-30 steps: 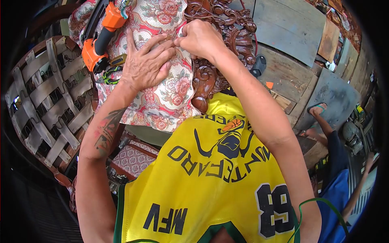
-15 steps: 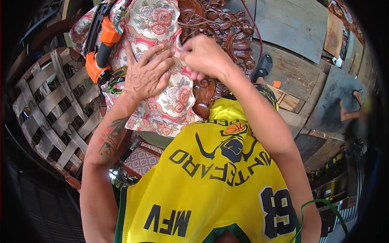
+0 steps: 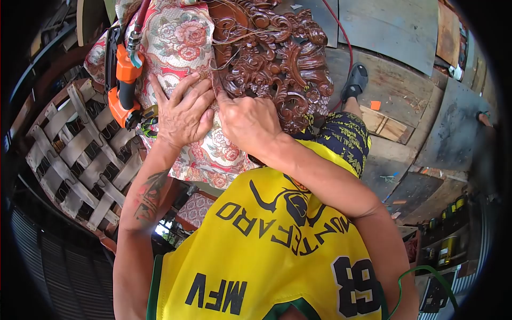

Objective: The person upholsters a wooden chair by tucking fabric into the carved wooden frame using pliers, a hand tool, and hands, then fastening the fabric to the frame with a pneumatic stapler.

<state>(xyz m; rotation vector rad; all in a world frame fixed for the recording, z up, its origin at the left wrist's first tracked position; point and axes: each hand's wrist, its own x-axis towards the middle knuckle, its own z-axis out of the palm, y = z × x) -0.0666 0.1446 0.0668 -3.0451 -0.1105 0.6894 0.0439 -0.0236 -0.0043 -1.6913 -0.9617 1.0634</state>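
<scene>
My left hand (image 3: pixel 184 112) lies flat on the floral upholstery fabric (image 3: pixel 186 40), its fingers spread. Close beside it, my right hand (image 3: pixel 249 121) is curled at the fabric's edge where it meets the carved wood. Its index finger and thumb press on that edge; the fingertips are partly hidden. Along this seam runs a dark, glossy carved wooden frame (image 3: pixel 298 64), with thin strands lying across its upper part. An orange and black air stapler (image 3: pixel 127 88) rests on the fabric to the left of my left hand, a hose joined to its top end.
A chair frame with woven webbing straps (image 3: pixel 80 154) and springs stands at left. A red hose (image 3: pixel 344 32) crosses the floor beside my sandalled foot (image 3: pixel 356 82). An orange scrap (image 3: pixel 375 105) lies on the boards. Another person's foot (image 3: pixel 484 118) shows at far right.
My right hand has come down from a raised, blurred position onto the fabric edge, nearer my left hand. My left hand stays flat. The view has shifted, and the other person's legs are mostly out of sight.
</scene>
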